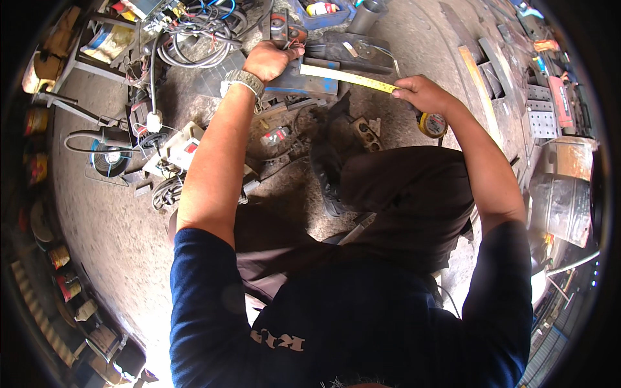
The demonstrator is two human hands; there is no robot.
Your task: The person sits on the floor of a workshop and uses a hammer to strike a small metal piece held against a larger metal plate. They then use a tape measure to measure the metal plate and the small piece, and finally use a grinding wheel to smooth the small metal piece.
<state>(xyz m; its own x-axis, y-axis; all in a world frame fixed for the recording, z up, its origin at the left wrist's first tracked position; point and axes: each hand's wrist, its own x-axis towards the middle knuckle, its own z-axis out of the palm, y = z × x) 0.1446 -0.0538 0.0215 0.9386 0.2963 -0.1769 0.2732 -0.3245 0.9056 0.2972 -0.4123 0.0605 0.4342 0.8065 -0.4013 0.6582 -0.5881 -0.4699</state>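
A yellow tape measure blade [349, 76] is drawn out over a dark metal plate with blue marks [284, 83]. My right hand [424, 96] pinches the blade between thumb and fingers. Below that hand's wrist the round yellow and black tape case [432, 125] shows. My left hand [268, 61], with a banded watch at its wrist, is closed at the far edge of the plate, near the blade's other end. What its fingers hold is too small to make out. Beyond the plate lies a dark flat metal piece [349, 52], and an orange-brown metal block [284, 29] sits by my left fingers.
Coiled grey cables [200, 48] lie at the far left. A blue bin [320, 16] stands at the back beside a metal tube [369, 16]. Wire spool [110, 158] and white machine [184, 152] are on the left floor. Metal bars [482, 90] and a drum [563, 200] are at right.
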